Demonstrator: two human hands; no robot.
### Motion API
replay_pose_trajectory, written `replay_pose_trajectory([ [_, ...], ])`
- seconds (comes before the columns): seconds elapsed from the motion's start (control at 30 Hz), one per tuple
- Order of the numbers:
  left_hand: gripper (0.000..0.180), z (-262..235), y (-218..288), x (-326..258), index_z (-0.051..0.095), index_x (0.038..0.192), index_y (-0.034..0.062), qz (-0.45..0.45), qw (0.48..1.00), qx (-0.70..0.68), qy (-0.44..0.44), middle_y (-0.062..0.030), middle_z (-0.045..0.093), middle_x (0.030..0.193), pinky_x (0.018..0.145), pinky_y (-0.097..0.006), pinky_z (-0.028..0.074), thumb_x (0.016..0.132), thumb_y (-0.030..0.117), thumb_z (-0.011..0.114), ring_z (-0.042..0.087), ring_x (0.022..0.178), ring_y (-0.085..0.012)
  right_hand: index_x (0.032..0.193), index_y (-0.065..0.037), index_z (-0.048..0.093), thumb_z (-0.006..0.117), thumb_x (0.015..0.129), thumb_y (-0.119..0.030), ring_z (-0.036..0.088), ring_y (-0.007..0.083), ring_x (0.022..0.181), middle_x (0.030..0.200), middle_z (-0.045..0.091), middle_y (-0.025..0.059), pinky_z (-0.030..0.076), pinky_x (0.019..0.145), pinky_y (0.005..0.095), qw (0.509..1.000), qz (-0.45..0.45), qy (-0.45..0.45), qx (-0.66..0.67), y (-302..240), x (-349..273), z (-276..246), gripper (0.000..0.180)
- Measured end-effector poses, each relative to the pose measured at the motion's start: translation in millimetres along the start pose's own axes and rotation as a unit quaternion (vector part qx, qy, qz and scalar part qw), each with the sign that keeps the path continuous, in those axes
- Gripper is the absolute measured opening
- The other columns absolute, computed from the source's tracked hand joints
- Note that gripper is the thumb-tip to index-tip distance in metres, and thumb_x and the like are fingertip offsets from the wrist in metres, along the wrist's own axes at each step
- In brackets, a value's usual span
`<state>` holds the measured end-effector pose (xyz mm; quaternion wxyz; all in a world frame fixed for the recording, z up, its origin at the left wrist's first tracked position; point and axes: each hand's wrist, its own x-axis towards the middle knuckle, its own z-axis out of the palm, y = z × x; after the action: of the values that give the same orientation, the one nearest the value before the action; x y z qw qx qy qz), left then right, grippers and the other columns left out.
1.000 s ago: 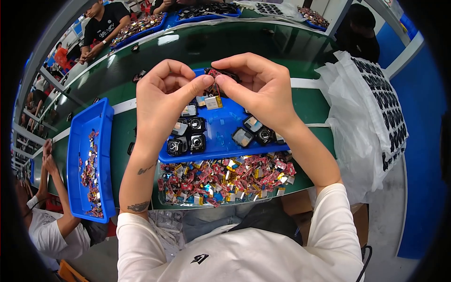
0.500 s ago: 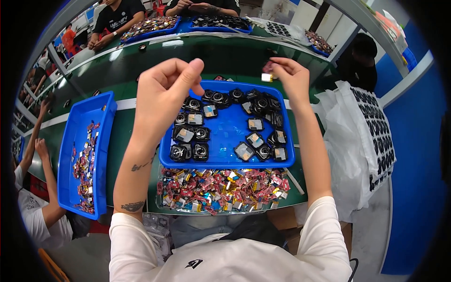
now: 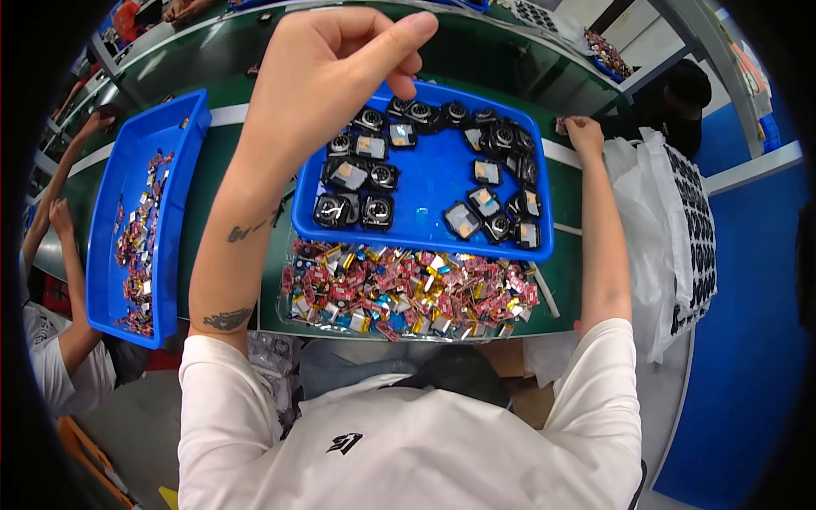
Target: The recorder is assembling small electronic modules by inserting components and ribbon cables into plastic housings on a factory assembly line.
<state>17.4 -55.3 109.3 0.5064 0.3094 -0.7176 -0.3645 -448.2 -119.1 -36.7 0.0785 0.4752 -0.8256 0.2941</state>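
My left hand is raised over the far left edge of a blue tray. Its fingers are curled under the thumb; whatever they hold, if anything, is hidden. Out past the tray's right side, my right hand pinches a small red circuit board at its fingertips. Black watch cases line the tray's left, far and right sides, some showing round backs and others pale square faces. Just in front of the tray lies a heap of red circuit boards with silver and yellow battery cells.
A second blue tray at the left carries more boards and cells. Another person's hand is beyond it. At the right stand white bagged sheets with rows of black parts. A metal frame post rises at the far right.
My right hand has moved right, away from the tray, with the circuit board still in its fingers. My left hand stays curled and appears higher. The whole view has shifted.
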Motion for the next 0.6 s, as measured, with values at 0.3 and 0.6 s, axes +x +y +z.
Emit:
replay_pose_trajectory([
  [0.3, 0.029, 13.8, 6.2, -6.5, 0.064, 0.072, -0.0008, -0.056, 0.994, -0.088, -0.041, -0.0032, 0.062, 0.063, 0.051, -0.019, 0.045, 0.089, 0.023, 0.062, 0.058, 0.056, -0.007, 0.097, -0.005, 0.067, 0.067, 0.076, -0.009, 0.062, 0.0187, 0.081, 0.086, 0.065, 0.0065, 0.049, 0.072, 0.0307, 0.775, -0.438, -0.367, 0.271, -192.3, -188.6, -108.9, 0.022],
  [0.6, 0.033, 12.3, 0.4, -6.0, 0.065, 0.072, 0.0016, 0.013, 0.997, 0.037, -0.074, -0.0013, 0.062, 0.065, 0.052, -0.018, 0.039, 0.087, 0.031, 0.063, 0.06, 0.062, -0.0054, 0.086, -0.007, 0.066, 0.07, 0.072, -0.011, 0.054, 0.0234, 0.089, 0.094, 0.057, 0.0048, 0.046, 0.075, 0.0344, 0.724, -0.544, -0.356, 0.232, -207.1, -236.4, -98.5, 0.015],
])
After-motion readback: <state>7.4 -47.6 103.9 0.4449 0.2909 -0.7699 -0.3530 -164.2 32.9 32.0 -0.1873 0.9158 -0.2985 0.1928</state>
